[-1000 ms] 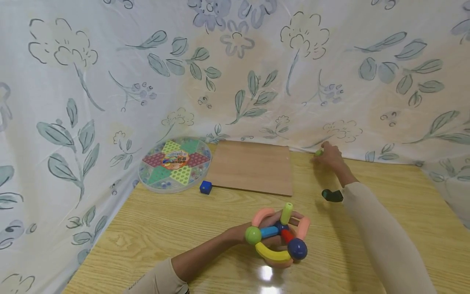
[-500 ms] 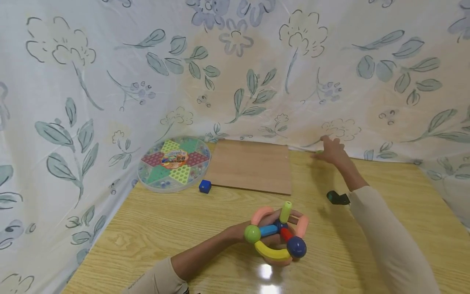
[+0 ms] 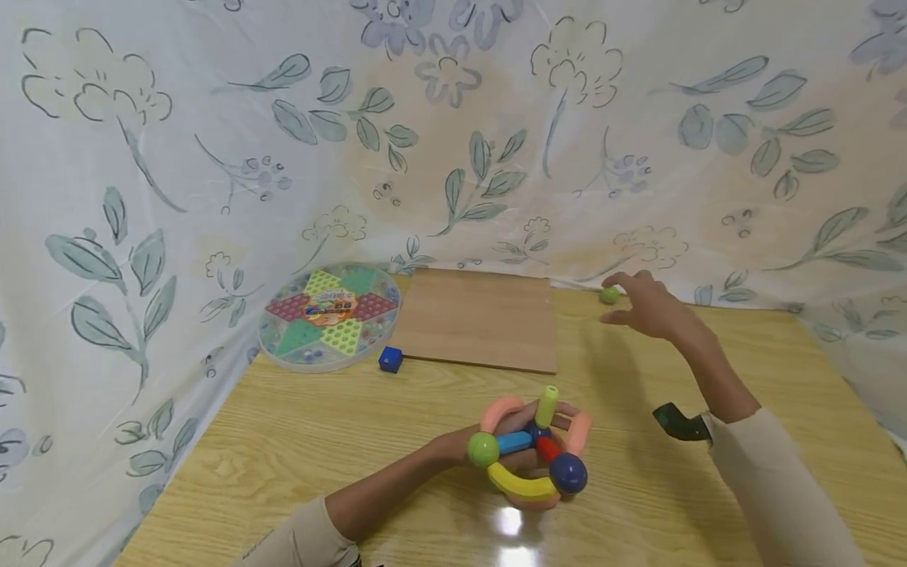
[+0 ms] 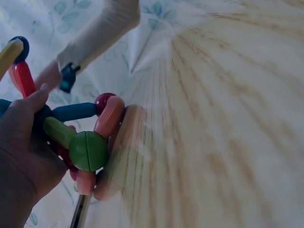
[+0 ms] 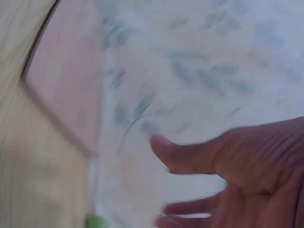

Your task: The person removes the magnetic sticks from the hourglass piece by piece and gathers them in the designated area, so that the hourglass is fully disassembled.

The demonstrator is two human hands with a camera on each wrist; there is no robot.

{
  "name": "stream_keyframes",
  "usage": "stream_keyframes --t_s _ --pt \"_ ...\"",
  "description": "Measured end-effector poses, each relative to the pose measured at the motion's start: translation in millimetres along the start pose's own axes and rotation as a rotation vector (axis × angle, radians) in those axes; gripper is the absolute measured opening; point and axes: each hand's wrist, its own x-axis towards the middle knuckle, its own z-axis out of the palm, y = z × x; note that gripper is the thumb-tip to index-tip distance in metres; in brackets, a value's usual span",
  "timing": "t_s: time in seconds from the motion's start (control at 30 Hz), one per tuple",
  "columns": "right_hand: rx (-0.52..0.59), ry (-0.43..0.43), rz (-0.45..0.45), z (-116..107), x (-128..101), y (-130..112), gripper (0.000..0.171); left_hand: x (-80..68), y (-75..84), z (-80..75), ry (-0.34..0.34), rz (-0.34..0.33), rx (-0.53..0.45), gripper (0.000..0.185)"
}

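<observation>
The toy structure [image 3: 527, 453] of coloured rods and balls sits low over the near counter [image 3: 319, 441], gripped in the left hand [image 3: 520, 441]; it looks partly built. A small green ball [image 3: 609, 295] lies at the far edge by the floral curtain [image 3: 212, 157], not yet picked up; the right hand [image 3: 648, 307] hovers just beside it, fingers spread, holding nothing. Further left lie a wooden board [image 3: 482, 319], a blue cube [image 3: 390, 359] and a round Chinese checkers box [image 3: 329, 315]. Nothing blocks the ball.

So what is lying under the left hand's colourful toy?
The wooden table, showing a glare spot below the toy. The left hand holds it from behind; the patch directly beneath is covered.
</observation>
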Motion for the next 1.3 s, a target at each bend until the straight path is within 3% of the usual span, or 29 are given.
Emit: stream_keyframes --t_s 0.2,0.37,0.47,0.63,0.77,1.0,1.3 --pt "0.227 -0.177 -0.198 -9 -41 -36 0.04 -0.9 -8.4 -0.8 -0.008 0.0 0.026 0.062" --pt "0.375 -0.339 -0.304 -4 -62 -52 0.025 -0.3 -2.6 -2.8 -0.009 -0.025 0.024 0.061" --pt "0.349 -0.357 -0.402 -1 -69 -53 0.022 0.4 0.6 -2.7 -0.011 -0.027 0.01 0.061" --pt "0.228 -0.36 -0.68 5 -71 -53 0.033 -1.3 -4.0 -1.2 -0.008 -0.012 0.01 0.064" --pt "0.229 -0.405 -0.83 10 -70 -60 0.035 -2.0 -8.8 -1.2 -0.002 -0.011 0.043 0.061" --pt "0.237 -0.444 -0.92 16 -67 -70 0.027 -5.2 -14.5 -4.2 0.016 -0.027 0.091 0.058" --pt "0.239 -0.388 -0.953 9 -74 -69 0.03 -0.9 -10.7 -1.8 -0.004 -0.034 0.067 0.064"
